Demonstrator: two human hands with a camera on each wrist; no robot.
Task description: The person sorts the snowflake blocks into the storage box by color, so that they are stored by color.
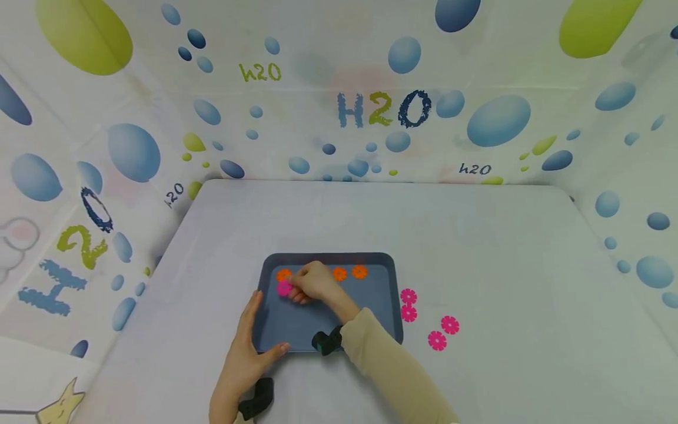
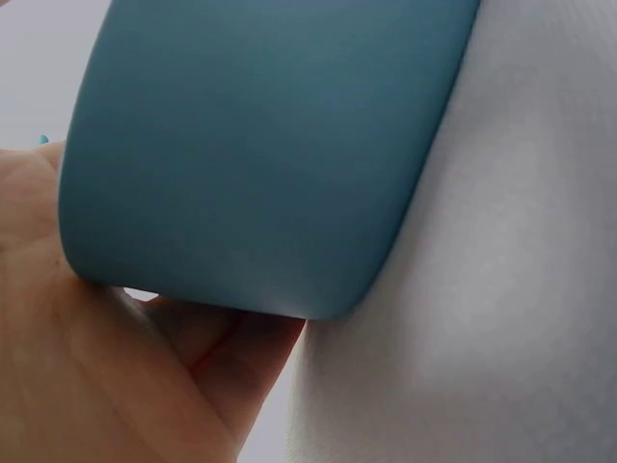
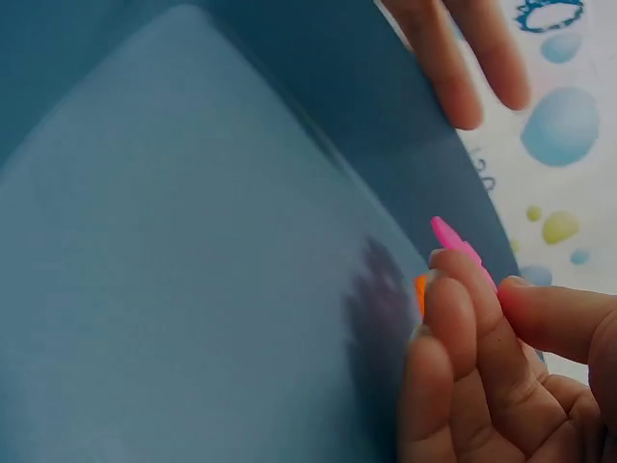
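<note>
My right hand [image 1: 313, 281] is above the tray's far left part, pinching a pink flower-shaped piece [image 1: 283, 288] between thumb and fingertips. In the right wrist view that pink flower-shaped piece [image 3: 451, 234] is seen nearly edge-on, and its shadow falls on the tray floor. Just beyond it lies an orange flower-shaped piece [image 1: 283, 274], partly covered. The blue-grey tray [image 1: 328, 330] lies on the table. Around its near left corner rests my left hand [image 1: 245, 353], fingers straight along the left side and thumb by the front edge. In the left wrist view the tray's outer wall [image 2: 251, 174] hides part of that hand.
Two more orange pieces [image 1: 359, 271] lie along the tray's far side. Right of the tray, several pink flower-shaped pieces [image 1: 449, 324] lie on the white table [image 1: 503, 247]. A patterned cloth [image 1: 296, 118] rises behind the table and at its sides.
</note>
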